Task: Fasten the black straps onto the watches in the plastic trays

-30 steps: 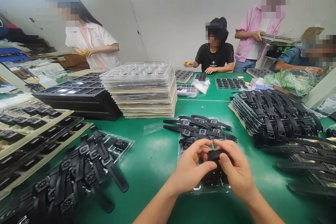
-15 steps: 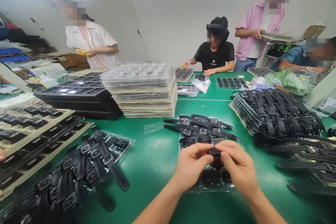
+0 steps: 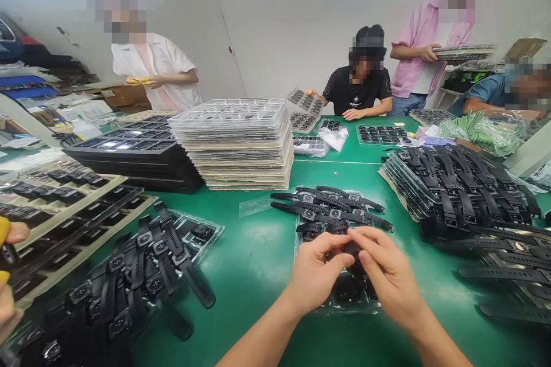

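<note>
Hands meet over the near tray (image 3: 331,307): left hand (image 3: 316,272) and right hand (image 3: 390,275) now pinch the small black watch body (image 3: 352,250) lower and tighter, fingers closing over it.

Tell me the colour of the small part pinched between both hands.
Black. The small part shows in the head view between the left hand and right hand.

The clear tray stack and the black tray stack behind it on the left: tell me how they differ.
The clear tray stack is translucent with cream edges; the black tray stack is opaque black. The clear tray stack stands taller and holds many thin trays; the black tray stack is lower, with fewer, thicker trays. Both rest side by side on the green table, with pocketed tops.
</note>
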Action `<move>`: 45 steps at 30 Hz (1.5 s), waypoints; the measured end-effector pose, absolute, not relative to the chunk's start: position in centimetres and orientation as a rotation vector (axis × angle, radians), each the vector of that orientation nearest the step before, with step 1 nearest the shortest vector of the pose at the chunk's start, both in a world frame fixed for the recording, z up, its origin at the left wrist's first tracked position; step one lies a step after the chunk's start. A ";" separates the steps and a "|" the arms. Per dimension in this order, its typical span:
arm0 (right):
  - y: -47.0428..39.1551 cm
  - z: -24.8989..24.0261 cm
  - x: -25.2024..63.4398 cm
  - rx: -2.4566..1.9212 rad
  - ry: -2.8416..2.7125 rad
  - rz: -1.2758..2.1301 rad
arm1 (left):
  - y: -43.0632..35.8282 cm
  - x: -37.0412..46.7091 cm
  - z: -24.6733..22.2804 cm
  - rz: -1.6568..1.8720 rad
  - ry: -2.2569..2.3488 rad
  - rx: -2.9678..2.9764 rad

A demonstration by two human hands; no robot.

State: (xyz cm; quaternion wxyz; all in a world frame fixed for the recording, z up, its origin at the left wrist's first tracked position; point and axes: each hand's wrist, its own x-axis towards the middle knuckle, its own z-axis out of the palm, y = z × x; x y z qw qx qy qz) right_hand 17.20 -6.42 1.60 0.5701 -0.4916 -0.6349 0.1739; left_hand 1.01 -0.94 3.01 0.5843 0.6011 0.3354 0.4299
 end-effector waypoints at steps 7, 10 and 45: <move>-6.2 1.2 17.3 -1.058 -1.311 0.437 | -0.9 0.9 2.9 1.015 0.813 1.374; -6.1 1.3 17.4 -1.102 -1.364 0.484 | -0.9 0.7 3.1 1.019 0.833 1.489; -6.3 3.4 18.2 -1.309 -1.089 1.043 | 0.2 -0.8 3.3 1.864 0.323 2.785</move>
